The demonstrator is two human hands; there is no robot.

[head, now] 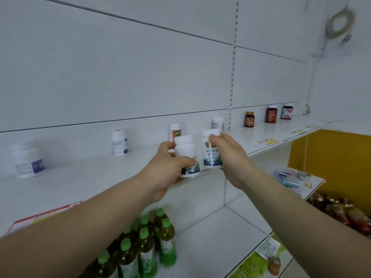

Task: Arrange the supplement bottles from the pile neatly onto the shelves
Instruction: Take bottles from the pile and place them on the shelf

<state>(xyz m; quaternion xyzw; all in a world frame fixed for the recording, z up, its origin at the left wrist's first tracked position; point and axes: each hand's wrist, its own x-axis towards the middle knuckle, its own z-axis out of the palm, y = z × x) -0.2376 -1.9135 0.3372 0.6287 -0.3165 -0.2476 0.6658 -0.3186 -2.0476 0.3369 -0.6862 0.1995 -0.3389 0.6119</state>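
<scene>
My left hand (166, 169) grips a white supplement bottle (185, 151) with a blue-green label, held just over the front edge of the upper shelf (100, 173). My right hand (228, 155) grips a matching white bottle (210, 155) right beside it, fingers curled round its cap and side. Other bottles stand spaced along the back of that shelf: white ones at the far left (28, 163), left of centre (119, 142) and centre right (218, 123), one with an orange label (175, 130) behind my left hand, and three brown ones (249, 119) (271, 113) (287, 111) to the right.
On the lower shelf (210, 233) stand several green-capped tea bottles (144, 243). A yellow box (329, 157) with dark red packets (341, 211) sits at the right. Small packets lie on a side shelf (291, 177). A tape roll (339, 23) hangs on the wall.
</scene>
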